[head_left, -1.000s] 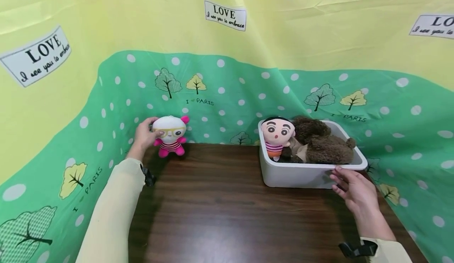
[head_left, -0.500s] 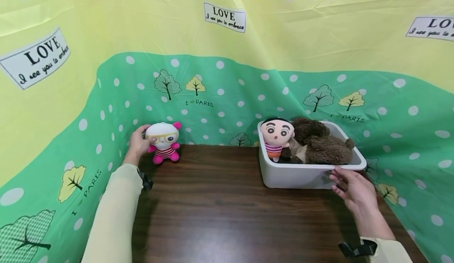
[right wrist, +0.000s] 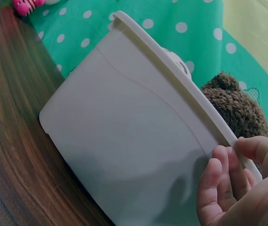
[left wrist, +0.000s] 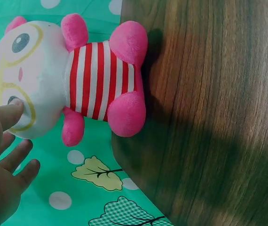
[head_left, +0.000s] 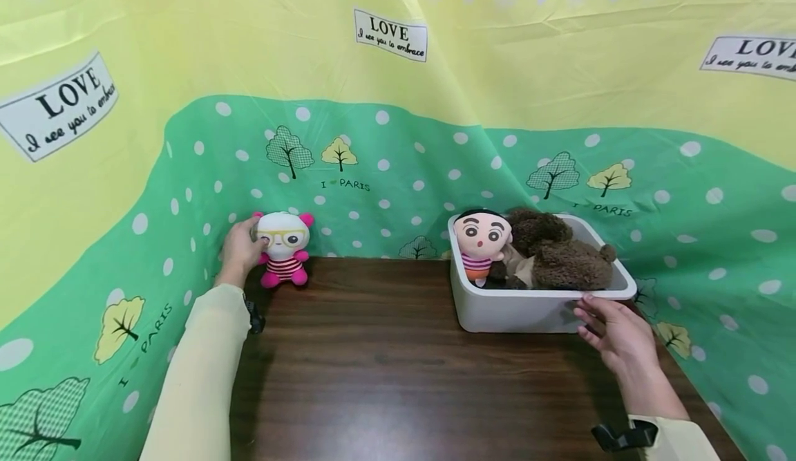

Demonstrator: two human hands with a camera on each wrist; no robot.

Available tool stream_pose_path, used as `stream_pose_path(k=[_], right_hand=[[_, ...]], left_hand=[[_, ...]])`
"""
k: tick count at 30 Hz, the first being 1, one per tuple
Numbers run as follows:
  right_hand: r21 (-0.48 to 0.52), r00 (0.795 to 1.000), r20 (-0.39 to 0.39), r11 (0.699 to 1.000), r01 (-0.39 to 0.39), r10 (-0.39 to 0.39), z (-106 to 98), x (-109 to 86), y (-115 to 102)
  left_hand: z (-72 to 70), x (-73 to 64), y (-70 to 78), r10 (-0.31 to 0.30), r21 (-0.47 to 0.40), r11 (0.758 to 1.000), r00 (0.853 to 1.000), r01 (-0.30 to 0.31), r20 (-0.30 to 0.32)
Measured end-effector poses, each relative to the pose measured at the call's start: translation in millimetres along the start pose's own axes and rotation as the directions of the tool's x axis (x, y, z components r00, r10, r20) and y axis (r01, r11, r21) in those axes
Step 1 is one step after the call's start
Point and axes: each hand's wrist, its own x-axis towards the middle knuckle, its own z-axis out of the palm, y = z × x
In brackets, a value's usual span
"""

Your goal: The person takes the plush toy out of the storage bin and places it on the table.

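Observation:
At the back left of the table stands a plush panda [head_left: 283, 248] with pink ears and limbs, yellow glasses and a red-and-white striped body. My left hand [head_left: 241, 247] holds its white head from the side. In the left wrist view the thumb [left wrist: 12, 113] presses on the face by one eye, while the other fingers are at the side of the head. On the right, my right hand [head_left: 618, 333] pinches the front rim of a white plastic bin [head_left: 516, 312], thumb on top and fingers below. Inside sit a black-haired boy doll [head_left: 481, 236] and a brown fluffy plush [head_left: 572, 264].
A dark wood-grain table [head_left: 385, 378] spreads between the hands. Green and yellow printed cloth [head_left: 373, 143] hangs along the back and both sides, right behind the panda and the bin.
The plush panda has moved left and slightly down with my left hand, then turned a little more upright and forward-facing. My right hand stays on the bin's rim.

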Motion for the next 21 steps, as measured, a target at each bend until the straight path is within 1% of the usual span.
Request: stream_pose_path(k=[6, 9, 11, 13, 16, 19, 21], right_hand=[[-0.018, 1.000, -0.005, 1.000, 0.001, -0.001, -0.7, -0.5, -0.5], [-0.028, 1.000, -0.020, 1.000, 0.004, -0.005, -1.0, -0.5, -0.8], [-0.028, 1.000, -0.024, 1.000, 0.005, -0.006, -1.2, -0.6, -1.1], [-0.028, 1.000, -0.023, 1.000, 0.007, -0.007, -1.5, -0.7, -1.2], [-0.027, 1.000, -0.004, 1.000, 0.013, -0.014, -1.9, -1.1, -1.0], [-0.028, 1.000, 0.015, 0.999, 0.019, -0.019, -2.5, -0.4, -0.6], [-0.026, 1.000, 0.020, 0.999, 0.018, -0.018, -2.4, -0.2, -0.9]], left_hand=[[-2.4, -3.4, 2.7, -0.024, 0.007, 1.000, 0.999, 0.023, 0.027], [-3.8, -5.0, 4.7, -0.027, -0.019, 0.999, 0.999, 0.028, 0.025], [-5.2, -6.4, 7.5, -0.031, -0.056, 0.998, 0.999, 0.031, 0.014], [-6.7, -7.6, 10.9, -0.036, -0.097, 0.995, 0.999, 0.035, -0.006], [-9.9, -9.0, 18.0, -0.035, -0.125, 0.992, 0.998, 0.029, -0.049], [-13.0, -9.3, 27.6, -0.023, -0.122, 0.993, 0.995, 0.011, -0.099], [-13.6, -8.9, 36.0, -0.001, -0.135, 0.991, 0.991, -0.016, -0.130]])
